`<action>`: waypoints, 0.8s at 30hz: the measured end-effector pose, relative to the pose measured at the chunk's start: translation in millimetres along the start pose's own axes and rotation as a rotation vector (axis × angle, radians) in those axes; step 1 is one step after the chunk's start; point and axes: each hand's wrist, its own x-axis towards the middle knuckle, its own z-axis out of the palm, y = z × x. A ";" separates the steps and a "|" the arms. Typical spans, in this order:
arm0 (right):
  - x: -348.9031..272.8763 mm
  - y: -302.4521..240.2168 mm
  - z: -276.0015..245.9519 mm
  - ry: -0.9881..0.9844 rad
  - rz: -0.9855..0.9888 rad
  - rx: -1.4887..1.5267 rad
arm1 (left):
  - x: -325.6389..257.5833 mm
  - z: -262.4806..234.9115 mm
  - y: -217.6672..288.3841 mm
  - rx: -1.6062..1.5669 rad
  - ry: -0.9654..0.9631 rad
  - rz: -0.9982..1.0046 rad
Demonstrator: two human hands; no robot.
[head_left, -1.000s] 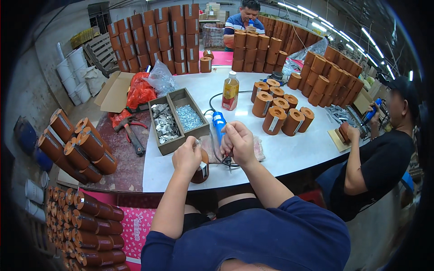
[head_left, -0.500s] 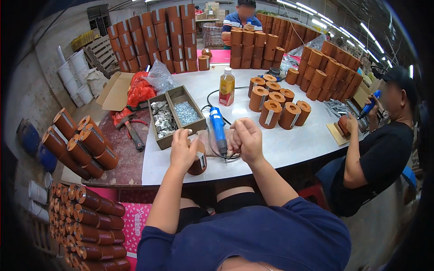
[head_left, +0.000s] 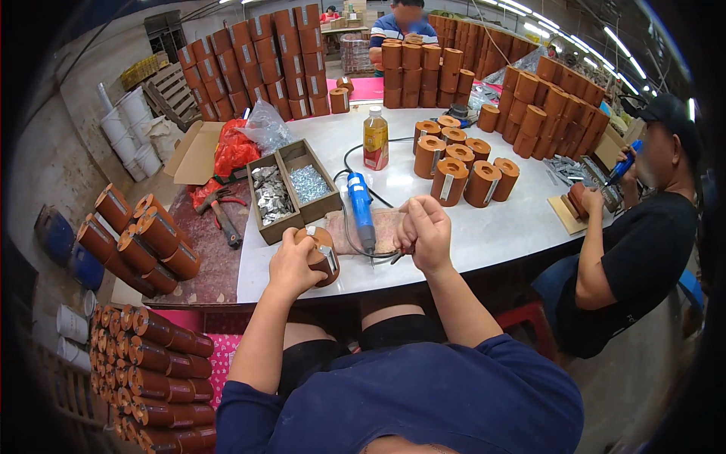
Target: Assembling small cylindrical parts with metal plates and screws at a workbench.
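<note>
The white table [head_left: 484,227] spreads beyond both hands; behind them sits a divided tray [head_left: 299,198] of metal parts; the left hand [head_left: 291,265] clasps a brown coil [head_left: 321,253] tilted at the near edge; the right hand [head_left: 427,234] is curled shut, seemingly pinching something small; between them lies the blue electric screwdriver [head_left: 361,212]; the coil could slip off, gripped so near the edge.

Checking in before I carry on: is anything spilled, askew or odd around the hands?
Nothing spilled or damaged. The left hand holds a brown coil tilted on the white table, the blue power tool lies flat on a cloth beside the right hand.
</note>
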 end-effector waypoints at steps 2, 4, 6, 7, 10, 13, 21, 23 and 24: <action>-0.3 -2.1 -4.8 0.000 -0.007 0.011 | -4.1 -6.6 2.3 -0.018 0.009 -0.053; -3.1 -2.2 -9.3 0.032 0.001 -0.003 | -23.3 -14.5 -7.2 -0.039 0.036 -0.076; -1.7 0.9 -7.9 0.058 0.021 -0.003 | -53.3 -29.0 -23.8 -0.106 0.205 -0.056; -3.7 5.7 -1.5 0.070 0.036 -0.030 | -75.8 -42.4 -29.6 -0.124 0.260 -0.112; 0.8 16.5 -14.8 0.015 -0.041 -0.099 | -122.9 -57.2 -43.8 -0.153 0.401 -0.194; 2.5 24.2 -31.8 -0.004 -0.014 -0.121 | -177.6 -59.0 -47.9 -0.045 0.473 -0.389; -8.4 74.1 -1.4 -0.271 0.321 0.038 | -367.0 15.8 -60.8 0.043 0.348 -1.354; -5.5 75.2 7.6 -0.256 0.302 0.016 | -388.6 38.9 -71.8 0.010 0.324 -1.542; -8.0 76.2 7.9 -0.257 0.312 0.007 | -398.4 49.7 -78.2 0.045 0.365 -1.627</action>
